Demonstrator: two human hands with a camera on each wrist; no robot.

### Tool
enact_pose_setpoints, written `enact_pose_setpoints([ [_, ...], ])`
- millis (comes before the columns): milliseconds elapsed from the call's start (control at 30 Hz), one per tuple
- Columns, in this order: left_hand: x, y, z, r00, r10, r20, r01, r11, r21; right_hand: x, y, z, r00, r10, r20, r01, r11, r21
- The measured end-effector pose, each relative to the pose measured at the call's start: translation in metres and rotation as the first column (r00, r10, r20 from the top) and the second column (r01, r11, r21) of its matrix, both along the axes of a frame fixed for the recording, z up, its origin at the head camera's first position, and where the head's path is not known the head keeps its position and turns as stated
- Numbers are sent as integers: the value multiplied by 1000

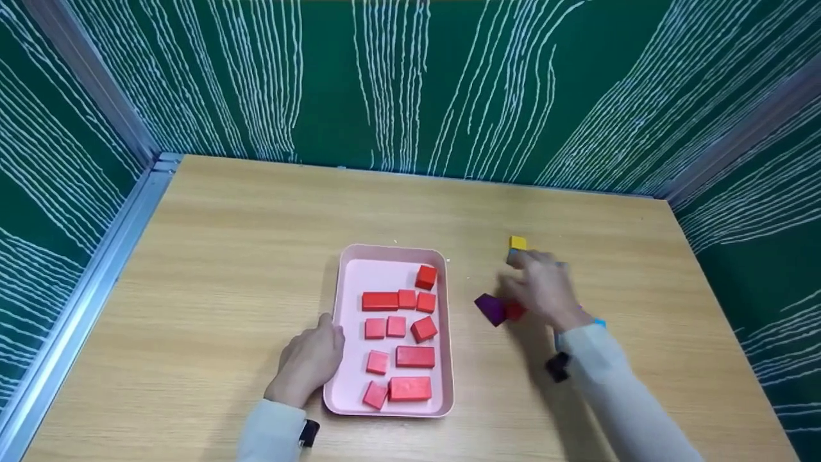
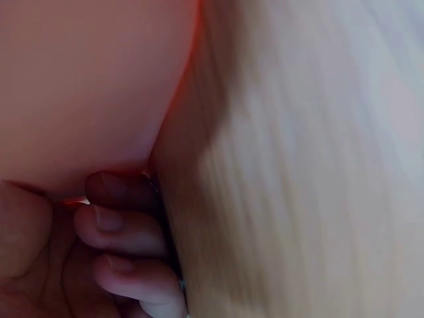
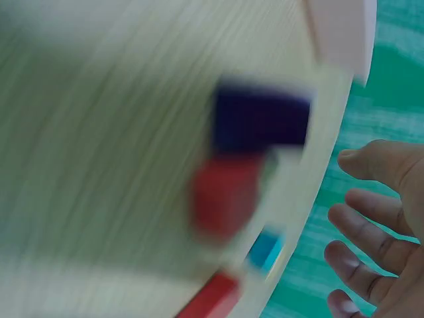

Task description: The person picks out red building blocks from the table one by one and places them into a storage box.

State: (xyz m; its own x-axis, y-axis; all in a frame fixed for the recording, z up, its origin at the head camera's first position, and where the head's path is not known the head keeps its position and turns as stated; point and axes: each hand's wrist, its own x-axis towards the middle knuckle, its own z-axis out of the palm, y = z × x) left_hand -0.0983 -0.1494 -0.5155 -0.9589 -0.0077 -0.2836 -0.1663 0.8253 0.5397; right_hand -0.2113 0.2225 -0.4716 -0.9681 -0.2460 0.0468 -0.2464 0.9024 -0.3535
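Note:
A pink tray (image 1: pixel 349 273) lies on the table with several red blocks (image 1: pixel 415 357) in it, cubes and longer bricks. The left hand (image 1: pixel 311 356) grips its left side, thumb at the rim; the left wrist view shows curled fingers (image 2: pixel 129 228) against the tray's wall (image 2: pixel 99 86). To the tray's right, the right hand (image 1: pixel 545 285) is over loose blocks, blurred in the head view. Its fingers are spread and hold nothing in the right wrist view. Nearby are a purple block (image 1: pixel 490 310), a red block (image 1: pixel 514 310) touching it, and a yellow block (image 1: pixel 518 242).
A blue block (image 3: pixel 266 250) and another red block (image 3: pixel 211 298) lie near the right hand, partly hidden by it in the head view. Green walls with white lines (image 1: pixel 397 83) enclose the wooden table (image 1: pixel 224 256) at the back and sides.

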Motion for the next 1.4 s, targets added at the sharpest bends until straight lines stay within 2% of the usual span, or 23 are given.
enact_pose_setpoints([
  [200, 4, -6, -1, 1000, 7, 6, -7, 1000, 2, 2, 42, 0, 996, -85, 11, 84, 994, 74],
  [400, 7, -9, -1, 997, -7, -75, 7, 1000, -8, 2, 49, -7, 996, -91, -6, 91, 985, 149],
  [533, 6, -7, -2, 996, -14, -87, 13, 1000, -9, 3, 49, -14, 994, -106, 21, 100, 976, 193],
  [667, 5, -5, -1, 997, -17, -79, 17, 1000, -6, 3, 49, -18, 992, -119, 49, 106, 970, 218],
  [967, 3, -3, 2, 1000, -14, -20, 14, 1000, 5, 5, 47, -19, 992, -116, 45, 104, 972, 210],
  [1167, 2, -3, 1, 999, -20, -40, 20, 1000, -9, 5, 38, -8, 995, -95, 22, 89, 975, 203],
  [1267, 2, -3, 0, 999, -20, -43, 19, 1000, -18, 4, 26, 0, 997, -79, 19, 74, 980, 183],
  [1400, 0, -1, 1, 1000, -15, -24, 14, 1000, -24, 2, 1, 9, 1000, -19, -20, 22, 986, 162],
])
